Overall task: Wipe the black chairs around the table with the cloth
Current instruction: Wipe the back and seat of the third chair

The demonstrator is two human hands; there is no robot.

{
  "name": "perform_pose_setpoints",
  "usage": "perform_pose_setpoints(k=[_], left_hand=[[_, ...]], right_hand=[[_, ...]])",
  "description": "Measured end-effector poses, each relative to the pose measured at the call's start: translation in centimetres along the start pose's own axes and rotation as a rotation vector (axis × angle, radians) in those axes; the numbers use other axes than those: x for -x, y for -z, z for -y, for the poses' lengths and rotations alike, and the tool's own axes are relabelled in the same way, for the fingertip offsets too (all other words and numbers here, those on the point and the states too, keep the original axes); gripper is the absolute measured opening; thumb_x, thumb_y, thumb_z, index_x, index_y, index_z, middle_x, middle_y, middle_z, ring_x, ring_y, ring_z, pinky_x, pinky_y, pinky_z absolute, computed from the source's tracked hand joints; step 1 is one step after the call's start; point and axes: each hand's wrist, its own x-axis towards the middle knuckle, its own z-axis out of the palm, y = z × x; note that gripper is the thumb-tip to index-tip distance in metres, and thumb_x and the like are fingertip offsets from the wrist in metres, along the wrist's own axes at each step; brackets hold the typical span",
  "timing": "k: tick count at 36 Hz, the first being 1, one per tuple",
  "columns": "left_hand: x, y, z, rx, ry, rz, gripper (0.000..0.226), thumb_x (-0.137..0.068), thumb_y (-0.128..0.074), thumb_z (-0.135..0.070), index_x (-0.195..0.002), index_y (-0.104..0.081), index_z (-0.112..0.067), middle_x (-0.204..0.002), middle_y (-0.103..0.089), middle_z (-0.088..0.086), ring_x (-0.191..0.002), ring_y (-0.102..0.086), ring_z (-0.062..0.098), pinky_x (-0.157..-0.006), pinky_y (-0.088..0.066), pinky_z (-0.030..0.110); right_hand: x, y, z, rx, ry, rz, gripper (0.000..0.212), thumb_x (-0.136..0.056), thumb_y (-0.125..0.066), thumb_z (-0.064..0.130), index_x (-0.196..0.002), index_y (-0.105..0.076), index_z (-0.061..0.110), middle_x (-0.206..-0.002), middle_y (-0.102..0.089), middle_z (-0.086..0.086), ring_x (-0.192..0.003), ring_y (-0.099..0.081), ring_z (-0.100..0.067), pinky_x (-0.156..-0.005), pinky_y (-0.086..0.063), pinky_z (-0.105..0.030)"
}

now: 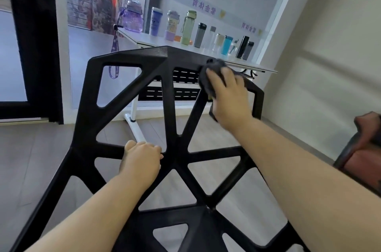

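The black plastic chair with big open holes [165,107] stands right in front of me. My right hand [228,97] presses the dark grey cloth [212,72] on the chair's top corner to rub it clean. My left hand [142,159] grips a lower chair bar so it won't wobble. Behind the chair, bottles [188,27] line a white table [156,42].

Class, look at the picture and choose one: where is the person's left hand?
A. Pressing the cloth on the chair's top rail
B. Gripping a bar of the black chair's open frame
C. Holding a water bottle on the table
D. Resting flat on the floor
B: the left hand curls around a bar of the black chair, while the right hand presses the dark cloth near the top rail.
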Motion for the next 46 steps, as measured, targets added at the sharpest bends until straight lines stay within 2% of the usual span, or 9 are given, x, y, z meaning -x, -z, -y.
perform_pose_setpoints(k=[7, 15, 22, 27, 31, 37, 40, 43, 46], left_hand=[[0.3, 0.1, 0.0, 0.016, 0.002, 0.009, 0.026, -0.100, -0.029, -0.027, -0.095, -0.054, -0.030, -0.098, -0.058, -0.012, -0.100, -0.052, 0.011, -0.076, -0.020, 0.028], [0.3, 0.0, 0.1, 0.015, -0.024, 0.013, 0.022, -0.100, -0.032, -0.028, -0.098, -0.053, -0.028, -0.101, -0.056, -0.012, -0.103, -0.050, 0.011, -0.078, -0.019, 0.027], [0.3, -0.1, 0.4, 0.040, -0.067, -0.011, 0.025, -0.101, -0.030, -0.026, -0.103, -0.054, -0.028, -0.102, -0.055, -0.012, -0.103, -0.049, 0.011, -0.078, -0.019, 0.027], [0.6, 0.0, 0.5, 0.051, -0.088, -0.019, 0.025, -0.100, -0.029, -0.023, -0.105, -0.054, -0.027, -0.104, -0.055, -0.011, -0.105, -0.047, 0.013, -0.080, -0.020, 0.027], [0.8, 0.1, 0.4, 0.054, -0.086, -0.022, 0.025, -0.100, -0.030, -0.023, -0.106, -0.054, -0.027, -0.104, -0.054, -0.011, -0.105, -0.047, 0.013, -0.086, -0.024, 0.027], [1.0, 0.0, 0.6, 0.078, -0.093, -0.045, 0.025, -0.099, -0.031, -0.023, -0.105, -0.055, -0.028, -0.099, -0.053, -0.012, -0.102, -0.046, 0.012, -0.080, -0.020, 0.026], [0.9, 0.0, 0.6, 0.077, -0.097, -0.042, 0.024, -0.099, -0.032, -0.024, -0.104, -0.055, -0.028, -0.100, -0.054, -0.012, -0.103, -0.046, 0.012, -0.082, -0.022, 0.026], [1.2, -0.3, 0.5, 0.087, -0.114, -0.112, 0.007, -0.086, -0.059, -0.018, -0.088, -0.064, -0.022, -0.083, -0.059, -0.009, -0.086, -0.055, 0.018, -0.075, -0.022, 0.029], [1.1, -1.6, 0.6, 0.076, -0.118, -0.208, 0.018, -0.056, -0.078, -0.003, -0.064, -0.068, -0.016, -0.057, -0.057, -0.004, -0.059, -0.056, 0.024, -0.066, -0.021, 0.032]], right_hand=[[6.9, -3.1, 0.5, 0.033, 0.376, 0.148, 0.076, -0.060, -0.079, 0.006, -0.130, -0.052, 0.015, -0.126, -0.052, -0.017, -0.091, -0.056, -0.039, -0.072, -0.054, -0.049], [-1.7, 1.7, -0.4, 0.004, -0.141, -0.033, 0.071, -0.085, -0.062, 0.009, -0.147, -0.029, 0.022, -0.149, -0.024, -0.009, -0.122, -0.032, -0.041, -0.100, -0.035, -0.047], [5.8, -3.8, 1.9, -0.029, 0.153, -0.010, 0.077, -0.054, -0.076, -0.002, -0.127, -0.054, 0.009, -0.127, -0.044, -0.020, -0.086, -0.053, -0.046, -0.073, -0.051, -0.047], [11.2, -6.3, 4.3, -0.096, 0.207, 0.118, 0.054, -0.075, -0.036, 0.012, -0.126, -0.055, 0.008, -0.121, -0.040, -0.016, -0.071, -0.053, -0.036, -0.062, -0.052, -0.043], [10.0, -4.8, 3.6, -0.088, 0.264, 0.159, 0.062, -0.065, -0.068, 0.003, -0.126, -0.058, 0.008, -0.120, -0.048, -0.017, -0.077, -0.053, -0.037, -0.060, -0.053, -0.040], [6.5, -2.3, 1.7, -0.075, -0.103, 0.053, 0.062, -0.087, -0.062, 0.016, -0.144, -0.038, 0.013, -0.140, -0.033, -0.018, -0.106, -0.043, -0.039, -0.093, -0.041, -0.044], [7.6, -3.2, 2.1, -0.109, -0.129, 0.128, 0.060, -0.091, -0.057, 0.020, -0.146, -0.033, 0.013, -0.139, -0.033, -0.015, -0.112, -0.043, -0.034, -0.098, -0.040, -0.040], [11.2, -5.1, 3.9, -0.135, -0.024, 0.224, 0.064, -0.077, -0.065, 0.009, -0.138, -0.045, 0.006, -0.126, -0.042, -0.020, -0.090, -0.052, -0.040, -0.076, -0.052, -0.048], [13.2, -6.1, 5.2, -0.087, 0.080, 0.232, 0.070, -0.060, -0.074, 0.002, -0.128, -0.056, 0.006, -0.121, -0.039, -0.018, -0.076, -0.051, -0.039, -0.057, -0.052, -0.043]])
